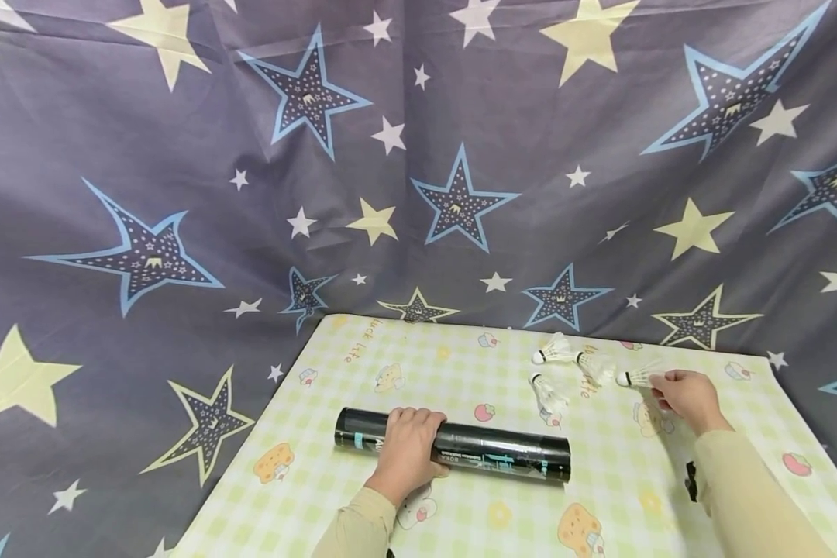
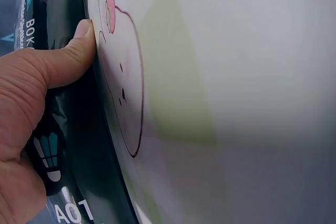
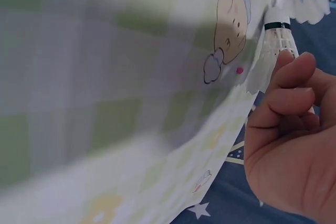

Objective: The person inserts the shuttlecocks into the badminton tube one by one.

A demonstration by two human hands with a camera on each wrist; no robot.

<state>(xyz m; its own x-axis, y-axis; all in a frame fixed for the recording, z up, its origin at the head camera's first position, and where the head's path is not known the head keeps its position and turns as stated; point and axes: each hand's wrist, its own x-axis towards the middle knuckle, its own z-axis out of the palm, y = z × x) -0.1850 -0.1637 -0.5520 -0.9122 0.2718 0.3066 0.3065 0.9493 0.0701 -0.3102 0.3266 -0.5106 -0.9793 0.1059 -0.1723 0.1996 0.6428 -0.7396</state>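
Observation:
A black shuttlecock tube (image 1: 488,448) with teal and white print lies on its side across the table. My left hand (image 1: 410,449) holds it near its middle, fingers over the top; in the left wrist view the thumb (image 2: 73,53) runs along its near side. At the right, my right hand (image 1: 690,395) pinches a white shuttlecock (image 1: 635,377) by its feathers, the cork pointing left. The right wrist view shows this shuttlecock (image 3: 275,38) at the curled fingertips. Left of it lie several more: one shuttlecock (image 1: 554,350) at the back, another (image 1: 595,366) beside it, and one (image 1: 548,393) nearer.
A pale green checked cloth (image 1: 523,511) with cartoon prints covers the table. Behind and to the left hangs a dark curtain (image 1: 460,287) with stars, close to the table's back edge.

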